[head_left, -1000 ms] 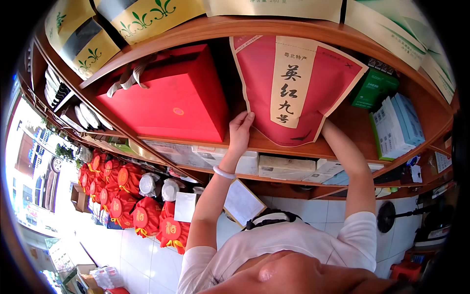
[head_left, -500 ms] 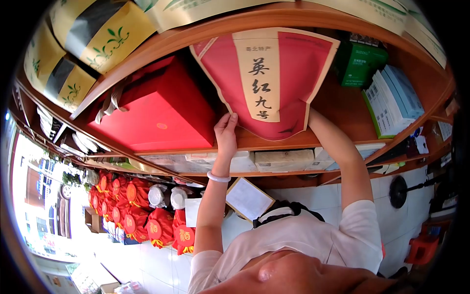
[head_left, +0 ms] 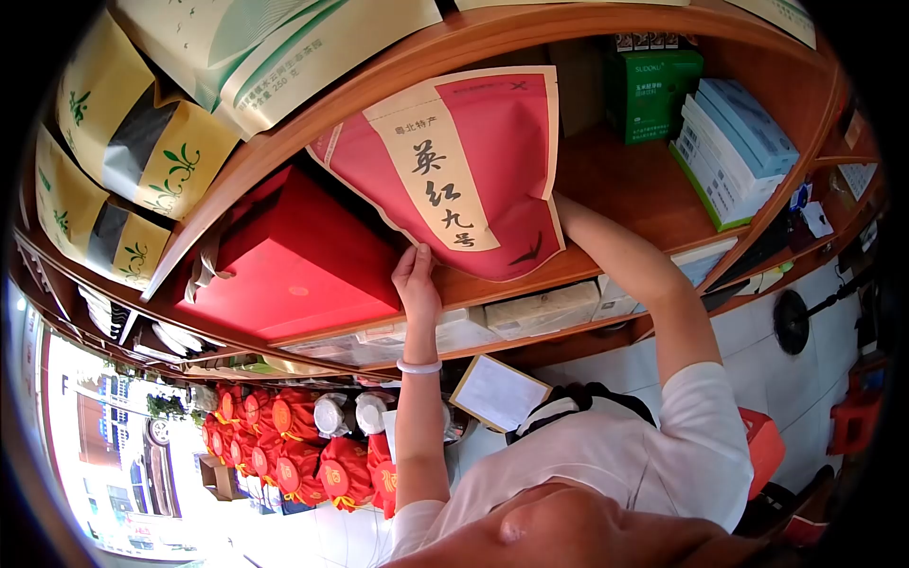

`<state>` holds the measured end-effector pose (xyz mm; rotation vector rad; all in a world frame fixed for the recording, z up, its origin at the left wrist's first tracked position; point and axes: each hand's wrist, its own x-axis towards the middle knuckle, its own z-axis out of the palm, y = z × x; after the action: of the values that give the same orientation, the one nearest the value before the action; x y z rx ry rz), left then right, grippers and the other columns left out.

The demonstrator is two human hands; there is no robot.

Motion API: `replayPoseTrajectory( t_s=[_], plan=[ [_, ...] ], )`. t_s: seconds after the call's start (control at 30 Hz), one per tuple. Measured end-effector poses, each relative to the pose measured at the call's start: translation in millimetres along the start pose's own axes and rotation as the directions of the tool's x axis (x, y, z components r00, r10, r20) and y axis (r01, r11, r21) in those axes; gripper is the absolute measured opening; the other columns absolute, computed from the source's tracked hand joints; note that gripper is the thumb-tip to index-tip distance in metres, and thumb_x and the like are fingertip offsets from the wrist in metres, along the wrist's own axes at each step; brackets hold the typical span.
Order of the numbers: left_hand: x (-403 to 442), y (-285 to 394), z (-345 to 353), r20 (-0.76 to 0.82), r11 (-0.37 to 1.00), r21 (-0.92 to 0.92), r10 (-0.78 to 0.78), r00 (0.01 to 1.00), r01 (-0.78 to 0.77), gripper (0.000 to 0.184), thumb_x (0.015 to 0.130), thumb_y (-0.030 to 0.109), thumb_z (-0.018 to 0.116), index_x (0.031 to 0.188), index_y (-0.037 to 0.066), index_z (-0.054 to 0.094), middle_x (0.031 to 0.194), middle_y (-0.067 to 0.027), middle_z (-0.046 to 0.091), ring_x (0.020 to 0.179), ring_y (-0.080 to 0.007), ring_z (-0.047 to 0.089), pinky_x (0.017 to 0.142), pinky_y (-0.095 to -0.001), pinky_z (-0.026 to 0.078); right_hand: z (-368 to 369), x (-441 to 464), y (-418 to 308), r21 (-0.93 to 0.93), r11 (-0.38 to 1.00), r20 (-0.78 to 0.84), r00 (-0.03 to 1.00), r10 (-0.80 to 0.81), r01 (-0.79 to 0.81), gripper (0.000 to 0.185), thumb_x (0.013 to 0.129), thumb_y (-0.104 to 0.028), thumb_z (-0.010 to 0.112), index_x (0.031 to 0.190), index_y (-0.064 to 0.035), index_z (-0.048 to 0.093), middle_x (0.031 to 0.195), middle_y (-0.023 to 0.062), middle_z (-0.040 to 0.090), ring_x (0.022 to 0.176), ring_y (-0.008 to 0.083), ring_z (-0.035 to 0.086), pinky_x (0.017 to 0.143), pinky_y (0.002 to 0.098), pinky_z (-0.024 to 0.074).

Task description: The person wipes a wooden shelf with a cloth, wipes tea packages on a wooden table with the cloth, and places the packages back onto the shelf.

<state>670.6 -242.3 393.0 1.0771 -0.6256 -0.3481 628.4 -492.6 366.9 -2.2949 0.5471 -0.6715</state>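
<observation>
A large red tea pouch (head_left: 517, 133) with a tan middle band and black Chinese characters stands in a wooden shelf compartment, leaning slightly. My left hand (head_left: 417, 280) pinches its lower left edge between thumb and fingers; a pale bangle (head_left: 418, 366) circles that wrist. My right forearm (head_left: 625, 256) reaches in past the pouch's lower right edge. Behind the pouch, my right hand and its fingers are hidden, so its grip does not show. Left of the pouch sits a red gift box or bag (head_left: 303, 270) with a ribbon handle.
A green box (head_left: 653, 95) and a stack of pale blue and white boxes (head_left: 734, 142) share the shelf on the right. Yellow pouches (head_left: 142, 142) line the shelf above. Red cloth-covered jars (head_left: 298, 464) stand lower left, and a black round-based stand (head_left: 792, 320) on the right.
The head view has turned, shifting the shelf and floor items. The pouch now appears further left and more tilted. My left hand keeps its pinch on the edge, and my right hand stays behind.
</observation>
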Motion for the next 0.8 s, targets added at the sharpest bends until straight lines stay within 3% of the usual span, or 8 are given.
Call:
replayPoseTrajectory(
  t_s=[0.23, 0.3, 0.53, 0.6, 0.8],
  plan=[
    [-1.3, 3.3, 4.4, 0.016, 1.000, 0.011, 0.006, 1.000, -0.006, 0.022, 0.087, 0.014, 0.049, 0.097, -0.004, 0.056, 0.093, -0.0067, 0.058, 0.082, -0.0135, 0.053, 0.075, -0.0280, 0.043, 5.0, 6.0, 3.5, -0.026, 1.000, 0.004, 1.000, -0.007, 0.007, 0.035, 0.079, -0.030, 0.049, 0.101, -0.0035, 0.054, 0.097, 0.0183, 0.057, 0.088, 0.0293, 0.056, 0.075, 0.0373, 0.0453],
    [-3.6, 7.1, 12.7, -0.059, 1.000, -0.026, 0.002, 0.998, -0.004, 0.015, 0.087, 0.012, 0.050, 0.081, 0.000, 0.056, 0.072, 0.0017, 0.052, 0.064, -0.0058, 0.042, 0.063, -0.0195, 0.036, 5.0, 10.0, 5.8, -0.030, 0.999, 0.006, 1.000, -0.012, 0.012, 0.035, 0.079, -0.030, 0.049, 0.101, -0.0035, 0.054, 0.097, 0.0184, 0.057, 0.088, 0.0294, 0.056, 0.075, 0.0373, 0.0453],
    [-0.9, 1.5, 4.0, -0.018, 1.000, -0.023, 0.009, 1.000, -0.010, 0.015, 0.087, 0.012, 0.050, 0.083, -0.001, 0.056, 0.074, 0.0012, 0.053, 0.066, -0.0061, 0.043, 0.065, -0.0199, 0.037, -0.8, 26.2, 17.5, -0.052, 0.998, 0.020, 1.000, -0.017, 0.019, 0.035, 0.079, -0.030, 0.049, 0.100, -0.0035, 0.054, 0.097, 0.0186, 0.057, 0.088, 0.0299, 0.056, 0.075, 0.0376, 0.0453],
    [0.3, -0.7, -0.8, 0.005, 1.000, -0.004, 0.011, 1.000, -0.011, 0.019, 0.087, 0.014, 0.049, 0.093, -0.003, 0.056, 0.090, -0.0051, 0.058, 0.081, -0.0131, 0.052, 0.071, -0.0288, 0.043, -1.2, 28.6, 19.2, -0.061, 0.998, 0.022, 1.000, -0.019, 0.020, 0.035, 0.079, -0.030, 0.049, 0.100, -0.0036, 0.054, 0.097, 0.0187, 0.057, 0.088, 0.0300, 0.056, 0.075, 0.0376, 0.0453],
    [-1.3, 1.1, 0.6, 0.022, 1.000, -0.008, 0.009, 1.000, -0.009, 0.019, 0.087, 0.015, 0.049, 0.093, -0.002, 0.057, 0.090, -0.0051, 0.058, 0.081, -0.0138, 0.052, 0.071, -0.0292, 0.043, -0.6, 33.0, 23.4, -0.063, 0.998, 0.023, 1.000, -0.021, 0.022, 0.034, 0.079, -0.030, 0.049, 0.100, -0.0036, 0.055, 0.097, 0.0189, 0.057, 0.088, 0.0304, 0.056, 0.075, 0.0378, 0.0452]
  ],
)
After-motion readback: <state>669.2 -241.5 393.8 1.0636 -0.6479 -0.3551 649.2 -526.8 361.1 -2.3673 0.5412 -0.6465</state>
